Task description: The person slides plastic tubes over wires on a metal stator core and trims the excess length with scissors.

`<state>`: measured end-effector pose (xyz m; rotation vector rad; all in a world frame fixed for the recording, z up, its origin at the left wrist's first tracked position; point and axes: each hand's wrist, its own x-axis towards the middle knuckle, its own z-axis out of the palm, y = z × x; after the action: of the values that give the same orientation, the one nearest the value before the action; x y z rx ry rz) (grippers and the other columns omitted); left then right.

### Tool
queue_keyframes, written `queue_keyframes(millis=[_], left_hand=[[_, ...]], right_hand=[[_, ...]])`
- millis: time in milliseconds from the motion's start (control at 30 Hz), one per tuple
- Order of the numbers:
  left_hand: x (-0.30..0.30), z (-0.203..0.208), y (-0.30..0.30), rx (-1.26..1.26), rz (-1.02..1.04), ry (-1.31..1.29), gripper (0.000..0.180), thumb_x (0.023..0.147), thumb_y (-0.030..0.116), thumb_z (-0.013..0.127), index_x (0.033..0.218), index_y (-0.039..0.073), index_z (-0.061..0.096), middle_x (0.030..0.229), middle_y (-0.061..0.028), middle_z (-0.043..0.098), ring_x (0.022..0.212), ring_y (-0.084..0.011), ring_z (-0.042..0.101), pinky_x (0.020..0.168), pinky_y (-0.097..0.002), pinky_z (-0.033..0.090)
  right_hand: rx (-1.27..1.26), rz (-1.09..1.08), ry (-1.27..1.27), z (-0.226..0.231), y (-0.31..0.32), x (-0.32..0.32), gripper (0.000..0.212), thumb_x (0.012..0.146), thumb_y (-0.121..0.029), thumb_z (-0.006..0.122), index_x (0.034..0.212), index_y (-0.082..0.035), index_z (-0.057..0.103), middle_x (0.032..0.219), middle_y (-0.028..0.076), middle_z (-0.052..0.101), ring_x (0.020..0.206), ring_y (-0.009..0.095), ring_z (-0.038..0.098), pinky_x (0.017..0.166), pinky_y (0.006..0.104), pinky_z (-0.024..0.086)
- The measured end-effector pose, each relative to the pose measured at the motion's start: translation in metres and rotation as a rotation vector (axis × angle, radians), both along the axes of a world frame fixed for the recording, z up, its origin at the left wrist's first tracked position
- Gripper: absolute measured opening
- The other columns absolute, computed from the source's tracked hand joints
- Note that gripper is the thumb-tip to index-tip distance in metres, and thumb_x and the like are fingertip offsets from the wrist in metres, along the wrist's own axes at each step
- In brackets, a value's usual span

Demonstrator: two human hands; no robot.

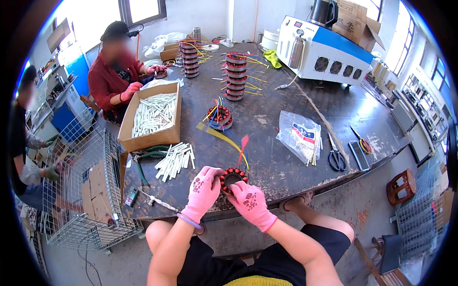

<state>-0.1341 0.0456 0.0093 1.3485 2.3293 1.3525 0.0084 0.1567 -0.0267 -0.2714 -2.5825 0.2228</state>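
At the table's near edge I hold a ring-shaped motor stator [233, 173] with red windings. My left hand [204, 188], in a pink glove, closes on its left side. My right hand [250, 200], gloved alike, grips its lower right rim; some fingertips are hidden. Yellow, red and blue lead wires [224, 138] stretch from the stator away from me over the tabletop. Left of my hands lies a loose pile of white sleeves [175, 161]. Another stator with coloured wires [219, 117] rests farther off, with a tall stator stack [235, 78] behind it.
A cardboard box [151, 140] of white sleeves, green-handled pliers [155, 152] and an air hose [162, 203] are on the left. To the right lie a plastic bag [299, 136], scissors [337, 159] and a phone [359, 155]. A co-worker [112, 71] sits across; a wire cage [88, 190] stands left.
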Motion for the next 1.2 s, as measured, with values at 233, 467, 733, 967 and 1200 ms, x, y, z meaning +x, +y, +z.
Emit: queue_keyframes(millis=[233,467,733,967,1200], left_hand=[[-0.004,-0.006,-0.014,-0.05,-0.186,0.222,0.02,0.082,0.005,0.06,0.101,0.004,0.067,0.114,-0.0131,0.064,0.105,-0.0329,0.062,0.091,-0.0417,0.049],[0.015,0.004,-0.007,-0.086,-0.212,0.313,0.042,0.073,0.033,0.08,0.106,0.008,0.069,0.129,-0.0173,0.055,0.119,-0.0361,0.053,0.098,-0.0463,0.044],[-0.001,0.001,-0.011,-0.122,-0.326,0.528,0.031,0.065,0.018,0.077,0.096,0.015,0.072,0.141,-0.0118,0.048,0.134,-0.0373,0.042,0.11,-0.0504,0.036],[-0.018,0.0,-0.031,-0.289,-0.265,0.341,0.026,0.077,0.004,0.061,0.098,0.015,0.071,0.134,-0.0124,0.055,0.123,-0.0338,0.054,0.103,-0.0417,0.044],[-0.022,-0.01,-0.022,-0.136,-0.294,0.251,0.014,0.079,0.002,0.058,0.088,0.007,0.066,0.124,-0.0123,0.062,0.101,-0.0324,0.065,0.085,-0.0394,0.052]], right_hand=[[-0.428,0.095,0.098,0.024,-0.023,0.014,0.032,0.087,-0.022,0.067,0.116,-0.008,0.063,0.111,0.012,0.066,0.088,0.03,0.068,0.073,0.0396,0.054],[-0.887,-0.206,0.132,0.014,0.031,0.054,0.019,0.092,-0.011,0.061,0.106,-0.002,0.068,0.092,0.013,0.068,0.077,0.019,0.066,0.071,0.031,0.051],[-1.142,-0.116,0.094,0.022,0.054,0.018,0.025,0.098,-0.012,0.054,0.116,0.001,0.064,0.096,0.002,0.068,0.079,0.008,0.06,0.072,0.025,0.049],[-0.665,0.16,-0.149,0.05,0.086,-0.077,0.026,0.092,-0.019,0.06,0.112,-0.003,0.067,0.098,0.011,0.069,0.086,0.025,0.067,0.077,0.0358,0.052],[-0.344,0.45,-0.123,0.048,0.076,-0.18,0.02,0.09,-0.021,0.061,0.104,-0.008,0.069,0.1,0.011,0.067,0.096,0.031,0.065,0.083,0.0388,0.052]])
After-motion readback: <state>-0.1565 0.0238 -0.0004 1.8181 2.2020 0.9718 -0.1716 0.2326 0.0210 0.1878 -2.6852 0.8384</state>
